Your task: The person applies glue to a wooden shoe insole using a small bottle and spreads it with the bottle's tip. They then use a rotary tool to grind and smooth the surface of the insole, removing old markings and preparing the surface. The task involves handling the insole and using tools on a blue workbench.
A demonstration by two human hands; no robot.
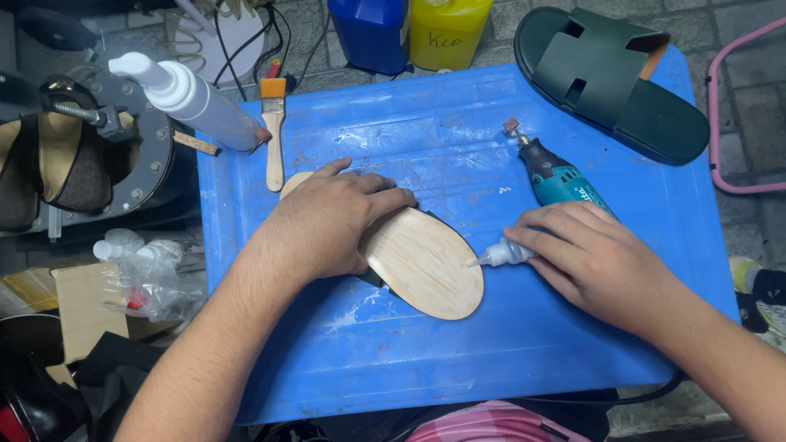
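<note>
On blue table (573, 327) — left hand (327, 221) flat on sole (426, 262), right hand (589, 254) gripping glue bottle (503, 254)

single view only, from a camera worn on the person's head. it looks steeply down and slightly forward onto the blue counter (573, 344), which fills most of the frame. the near edge of the counter runs along the bottom, the far edge near the top. range is close: both forearms enter from the bottom corners, and the left hand (327, 221) and right hand (594, 258) sit near the middle of the frame. the frame is roughly square to the counter, slightly rotated. paved floor (737, 65) shows beyond the far edge and at right. no second view to compare.
</note>
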